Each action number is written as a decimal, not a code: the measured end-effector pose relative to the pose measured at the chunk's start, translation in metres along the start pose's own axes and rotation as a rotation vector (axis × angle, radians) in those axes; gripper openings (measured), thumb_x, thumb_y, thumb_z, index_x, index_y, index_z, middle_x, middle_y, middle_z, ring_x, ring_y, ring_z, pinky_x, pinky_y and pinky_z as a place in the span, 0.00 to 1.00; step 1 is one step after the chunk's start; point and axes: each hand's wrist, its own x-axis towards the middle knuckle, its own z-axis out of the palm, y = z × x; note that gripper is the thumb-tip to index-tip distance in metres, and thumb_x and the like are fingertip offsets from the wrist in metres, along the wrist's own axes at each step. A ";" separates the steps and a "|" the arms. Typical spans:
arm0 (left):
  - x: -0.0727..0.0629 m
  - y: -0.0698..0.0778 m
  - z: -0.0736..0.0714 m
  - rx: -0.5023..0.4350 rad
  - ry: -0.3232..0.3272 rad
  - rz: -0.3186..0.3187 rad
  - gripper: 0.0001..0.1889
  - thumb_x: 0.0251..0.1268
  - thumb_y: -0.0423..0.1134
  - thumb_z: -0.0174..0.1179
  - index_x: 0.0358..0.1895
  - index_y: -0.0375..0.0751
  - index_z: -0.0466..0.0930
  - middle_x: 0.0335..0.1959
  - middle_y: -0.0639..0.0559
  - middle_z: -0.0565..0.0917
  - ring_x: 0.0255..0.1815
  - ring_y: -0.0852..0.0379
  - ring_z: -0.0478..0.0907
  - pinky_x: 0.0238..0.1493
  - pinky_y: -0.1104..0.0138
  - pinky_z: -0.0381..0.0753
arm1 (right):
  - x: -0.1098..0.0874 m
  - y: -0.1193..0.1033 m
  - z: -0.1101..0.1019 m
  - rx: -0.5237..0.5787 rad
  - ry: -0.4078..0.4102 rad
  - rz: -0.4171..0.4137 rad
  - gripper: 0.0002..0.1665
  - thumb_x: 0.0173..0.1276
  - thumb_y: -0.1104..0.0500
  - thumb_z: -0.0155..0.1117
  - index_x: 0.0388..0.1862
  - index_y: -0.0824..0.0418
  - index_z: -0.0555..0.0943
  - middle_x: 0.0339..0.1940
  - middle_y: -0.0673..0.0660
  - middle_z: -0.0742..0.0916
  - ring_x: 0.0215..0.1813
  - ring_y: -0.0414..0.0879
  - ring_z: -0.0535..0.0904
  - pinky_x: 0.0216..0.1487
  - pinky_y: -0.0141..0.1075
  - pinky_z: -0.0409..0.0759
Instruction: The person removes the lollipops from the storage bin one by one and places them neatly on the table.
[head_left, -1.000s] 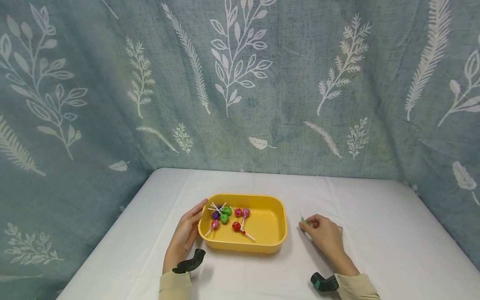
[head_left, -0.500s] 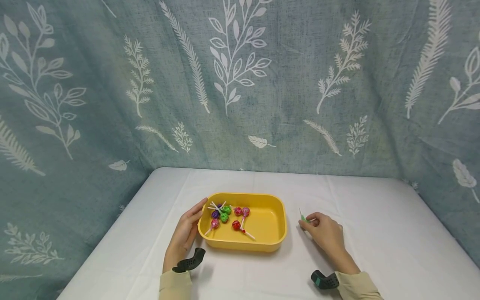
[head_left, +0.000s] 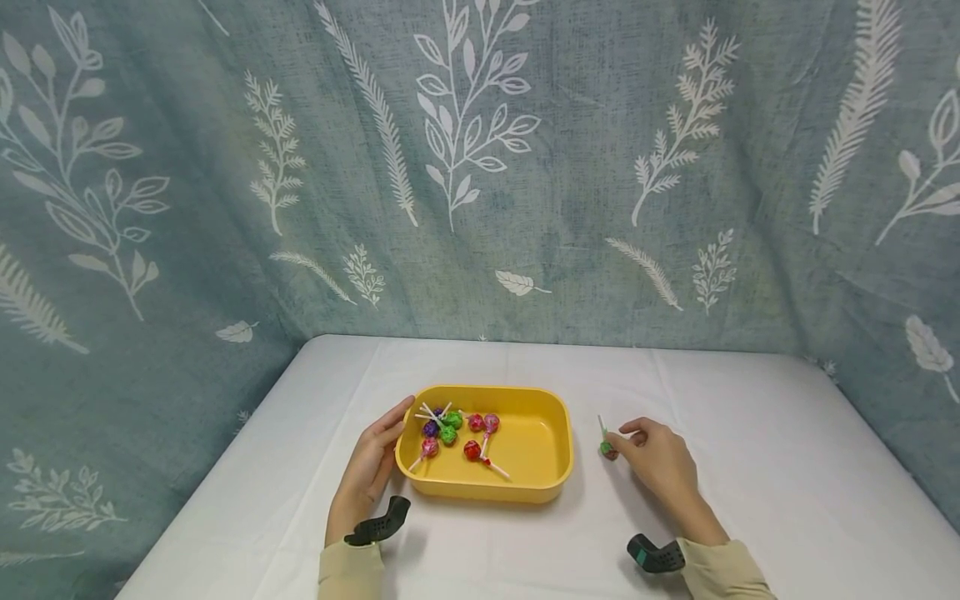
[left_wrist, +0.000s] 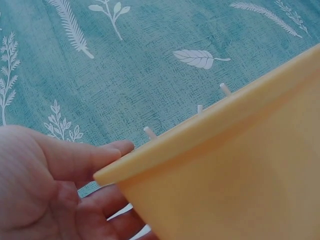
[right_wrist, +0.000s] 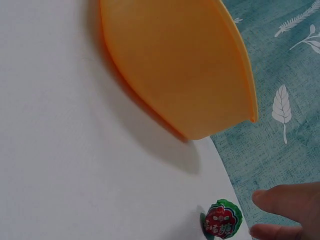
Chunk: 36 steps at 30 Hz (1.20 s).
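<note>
A lollipop (head_left: 608, 451) in a green and red wrapper sits on the white cloth to the right of the yellow tray (head_left: 517, 493), its stick pointing away from me. My right hand (head_left: 660, 458) is right beside it; in the right wrist view the fingertips (right_wrist: 262, 197) are spread apart, with a gap between them and the candy (right_wrist: 222, 219). At the tray's left end, my left hand (head_left: 367, 467) rests along the outer wall with relaxed fingers. In the left wrist view, one of its digits lies at the rim corner and the other fingers stay below, partly hidden behind the wall.
Inside the tray, several lollipops lie toward the left: purple, green (head_left: 448, 435), pink (head_left: 429, 447) and red (head_left: 472, 451). White cloth (head_left: 525, 550) covers the table. A blue-green leaf-patterned curtain (head_left: 570, 200) hangs behind and at the sides.
My right hand has let go of the lollipop and drawn slightly to the right, so the wrapped candy is now visible. The left hand and tray have stayed in place.
</note>
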 end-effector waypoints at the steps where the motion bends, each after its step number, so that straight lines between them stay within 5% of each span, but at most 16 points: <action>1: 0.000 0.000 0.000 -0.001 -0.001 -0.002 0.23 0.73 0.30 0.43 0.70 0.39 0.67 0.73 0.48 0.62 0.74 0.53 0.54 0.68 0.65 0.61 | 0.000 0.000 -0.001 0.002 0.002 -0.005 0.23 0.62 0.47 0.68 0.43 0.65 0.83 0.29 0.54 0.84 0.28 0.46 0.76 0.25 0.37 0.72; 10: 0.000 -0.001 0.000 -0.015 -0.015 0.002 0.23 0.74 0.30 0.43 0.70 0.39 0.66 0.73 0.48 0.62 0.74 0.53 0.55 0.67 0.65 0.61 | 0.000 -0.012 -0.006 0.040 0.027 -0.064 0.20 0.63 0.49 0.68 0.44 0.63 0.83 0.34 0.54 0.85 0.36 0.48 0.79 0.32 0.38 0.75; 17: 0.000 -0.002 -0.001 -0.024 -0.028 0.010 0.23 0.73 0.30 0.43 0.70 0.38 0.66 0.73 0.48 0.62 0.74 0.52 0.54 0.68 0.64 0.60 | -0.001 -0.047 -0.008 0.163 -0.033 -0.136 0.18 0.64 0.53 0.68 0.45 0.65 0.83 0.32 0.54 0.83 0.32 0.46 0.78 0.28 0.34 0.77; 22: 0.000 -0.001 -0.002 -0.015 -0.035 0.006 0.23 0.73 0.31 0.43 0.70 0.40 0.66 0.73 0.49 0.62 0.74 0.53 0.55 0.69 0.63 0.60 | 0.008 -0.075 0.001 0.193 -0.090 -0.253 0.14 0.66 0.54 0.67 0.45 0.63 0.83 0.34 0.52 0.84 0.36 0.46 0.78 0.35 0.36 0.78; 36: -0.002 0.000 -0.002 -0.044 0.001 -0.030 0.22 0.74 0.33 0.46 0.68 0.45 0.71 0.71 0.52 0.64 0.72 0.54 0.60 0.65 0.66 0.65 | 0.062 -0.126 0.032 0.125 -0.545 -0.487 0.14 0.70 0.61 0.61 0.51 0.67 0.82 0.38 0.54 0.85 0.33 0.48 0.81 0.32 0.35 0.81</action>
